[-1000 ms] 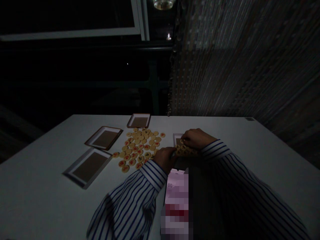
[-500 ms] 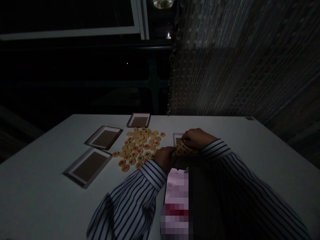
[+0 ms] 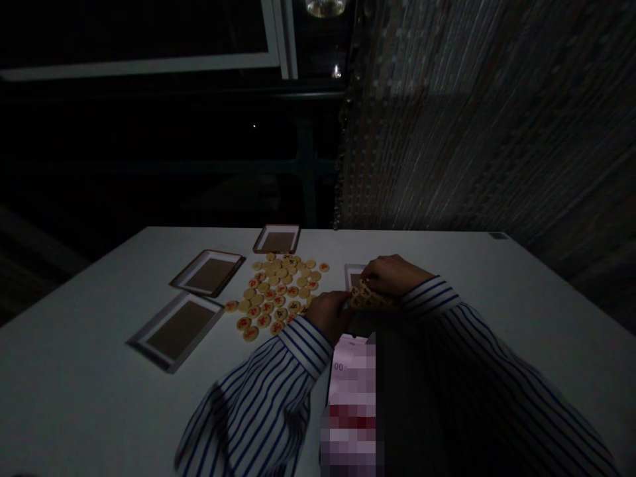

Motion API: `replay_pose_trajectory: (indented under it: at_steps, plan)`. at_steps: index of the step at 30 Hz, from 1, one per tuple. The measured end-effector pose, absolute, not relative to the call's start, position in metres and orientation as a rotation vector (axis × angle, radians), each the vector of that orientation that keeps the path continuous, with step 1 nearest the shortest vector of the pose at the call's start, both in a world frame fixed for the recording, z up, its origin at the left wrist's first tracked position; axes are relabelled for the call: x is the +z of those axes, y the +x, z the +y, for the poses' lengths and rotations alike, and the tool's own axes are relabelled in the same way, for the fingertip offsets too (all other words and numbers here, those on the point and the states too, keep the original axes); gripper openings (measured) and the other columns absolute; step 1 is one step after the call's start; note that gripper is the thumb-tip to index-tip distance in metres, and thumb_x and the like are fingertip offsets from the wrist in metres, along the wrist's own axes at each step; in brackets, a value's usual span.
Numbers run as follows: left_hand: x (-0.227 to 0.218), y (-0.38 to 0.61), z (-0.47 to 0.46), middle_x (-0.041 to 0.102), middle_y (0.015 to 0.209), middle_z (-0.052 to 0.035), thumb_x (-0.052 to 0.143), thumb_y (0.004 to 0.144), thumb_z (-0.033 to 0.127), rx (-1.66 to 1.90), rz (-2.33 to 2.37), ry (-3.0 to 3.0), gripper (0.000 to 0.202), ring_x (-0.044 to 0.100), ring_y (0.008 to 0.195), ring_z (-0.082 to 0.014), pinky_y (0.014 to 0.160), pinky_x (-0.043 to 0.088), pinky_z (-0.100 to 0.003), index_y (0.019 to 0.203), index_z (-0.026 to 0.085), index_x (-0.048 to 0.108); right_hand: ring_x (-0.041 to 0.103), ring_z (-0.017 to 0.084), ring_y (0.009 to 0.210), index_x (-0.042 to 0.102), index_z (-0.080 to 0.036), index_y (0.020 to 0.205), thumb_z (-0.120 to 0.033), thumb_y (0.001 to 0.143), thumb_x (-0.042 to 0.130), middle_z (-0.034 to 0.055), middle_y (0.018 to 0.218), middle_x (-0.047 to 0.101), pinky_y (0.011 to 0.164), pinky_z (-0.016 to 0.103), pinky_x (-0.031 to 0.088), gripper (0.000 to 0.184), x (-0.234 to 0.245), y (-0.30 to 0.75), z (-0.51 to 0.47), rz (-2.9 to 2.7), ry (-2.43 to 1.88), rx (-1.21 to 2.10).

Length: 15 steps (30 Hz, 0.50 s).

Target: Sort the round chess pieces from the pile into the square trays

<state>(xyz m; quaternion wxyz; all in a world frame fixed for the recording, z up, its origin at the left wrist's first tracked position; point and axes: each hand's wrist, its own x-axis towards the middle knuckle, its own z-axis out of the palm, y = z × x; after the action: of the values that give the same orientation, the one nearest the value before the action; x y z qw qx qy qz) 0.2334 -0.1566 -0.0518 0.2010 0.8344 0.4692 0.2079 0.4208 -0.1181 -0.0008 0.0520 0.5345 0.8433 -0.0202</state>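
On a white table (image 3: pixel 79 371) lies a spread of round pale game discs (image 3: pixel 278 291) with red and black marks. My left hand (image 3: pixel 330 313) rests curled at the right edge of that spread, fingers bent beside a small tray (image 3: pixel 352 273) that holds several discs. My right hand (image 3: pixel 390 275) lies over the tray with its fingers curled down onto the packed discs (image 3: pixel 365 297). Both sleeves are striped blue and white. What either hand grips is hidden in the dim light.
Three empty brown-bottomed trays sit left and behind the discs: a near tray (image 3: pixel 173 329), a middle tray (image 3: pixel 207 273) and a far tray (image 3: pixel 276 238). A pink blurred object (image 3: pixel 352 397) stands close to my chest. A beaded curtain (image 3: pixel 472 119) hangs behind.
Almost nothing moved; my hands shifted only slightly over the small tray of discs, and the view drifted a little.
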Motion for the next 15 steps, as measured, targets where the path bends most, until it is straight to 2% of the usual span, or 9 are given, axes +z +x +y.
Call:
replay_pose_trajectory:
  at_steps: [7, 15]
  plan:
    - [-0.048, 0.233, -0.159, 0.067, 0.102, -0.0071, 0.055, 0.077, 0.027, 0.668, 1.344, 2.301, 0.03, 0.06, 0.095, -0.0209, 0.085, 0.047, -0.034, 0.105, 0.018, 0.062, 0.059, 0.021, 0.092, 0.065, -0.022, 0.1, -0.029, 0.075, 0.049, 0.007, 0.099, 0.066, 0.079, 0.03, 0.039, 0.03, 0.007, 0.421, -0.12, 2.606, 1.66, -0.053]
    - [-0.03, 0.215, -0.156, 0.069, 0.092, -0.006, 0.054, 0.078, 0.028, 1.269, 1.407, 1.979, 0.022, 0.062, 0.087, -0.0164, 0.082, 0.048, -0.03, 0.092, 0.016, 0.066, 0.058, 0.021, 0.085, 0.064, -0.017, 0.089, -0.027, 0.08, 0.041, 0.0089, 0.091, 0.067, 0.076, 0.028, 0.036, 0.027, 0.025, 0.412, -0.126, 2.682, 1.737, 0.154]
